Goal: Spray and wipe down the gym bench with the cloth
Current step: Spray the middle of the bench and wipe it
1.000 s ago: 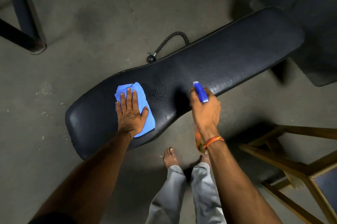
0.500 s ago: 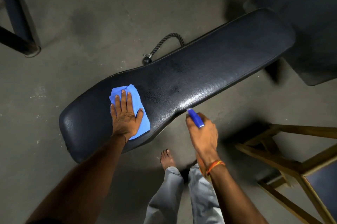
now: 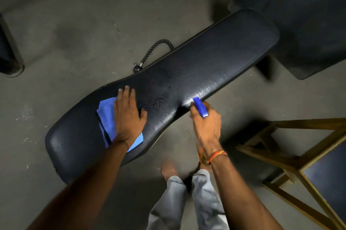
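The long black padded vinyl worktop (image 3: 196, 72) is running diagonally from near left to far right. My left hand (image 3: 128, 117) is pressing flat, fingers spread, on the crumpled blue cloth (image 3: 106, 117). My right hand (image 3: 206, 123) is gripping the blue spray bottle (image 3: 200, 107), its body hidden.

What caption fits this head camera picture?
Left hand presses a blue cloth on the black bench; right hand holds a spray bottle.

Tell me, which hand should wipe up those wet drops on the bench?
Probably the left hand. It lies flat on the blue cloth on the bench, right beside the spray droplets. The right hand is busy gripping the blue spray bottle.
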A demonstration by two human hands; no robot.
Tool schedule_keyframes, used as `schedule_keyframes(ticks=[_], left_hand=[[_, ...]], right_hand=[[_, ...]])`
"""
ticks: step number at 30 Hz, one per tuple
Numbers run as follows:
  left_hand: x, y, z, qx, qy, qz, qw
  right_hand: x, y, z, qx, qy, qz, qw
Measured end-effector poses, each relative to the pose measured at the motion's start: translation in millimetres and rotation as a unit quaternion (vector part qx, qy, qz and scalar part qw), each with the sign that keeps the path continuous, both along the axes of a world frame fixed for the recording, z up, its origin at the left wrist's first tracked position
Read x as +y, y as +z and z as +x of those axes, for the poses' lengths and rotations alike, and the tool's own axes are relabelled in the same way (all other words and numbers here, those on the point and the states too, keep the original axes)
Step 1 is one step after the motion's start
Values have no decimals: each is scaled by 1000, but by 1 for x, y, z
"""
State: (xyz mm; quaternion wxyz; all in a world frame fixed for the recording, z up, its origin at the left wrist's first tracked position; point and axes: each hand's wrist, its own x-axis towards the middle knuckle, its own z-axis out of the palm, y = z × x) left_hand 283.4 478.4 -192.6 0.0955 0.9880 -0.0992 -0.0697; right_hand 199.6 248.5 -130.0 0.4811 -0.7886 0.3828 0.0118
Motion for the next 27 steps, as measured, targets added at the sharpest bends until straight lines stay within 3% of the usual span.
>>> schedule_keyframes(ticks=[3,10,22,27], left_hand=[[-45,9,26,89,-41,-30,995],[-108,8,60,248,-41,33,967],[-116,6,57,231,-51,95,967],[-118,6,58,229,-60,112,965]], right_hand=[[-16,-1,9,6,-30,-4,1000],[-49,-4,23,-7,-91,-18,996],[-58,-16,-4,67,-45,13,997],[-70,-15,9,47,-100,8,994]])
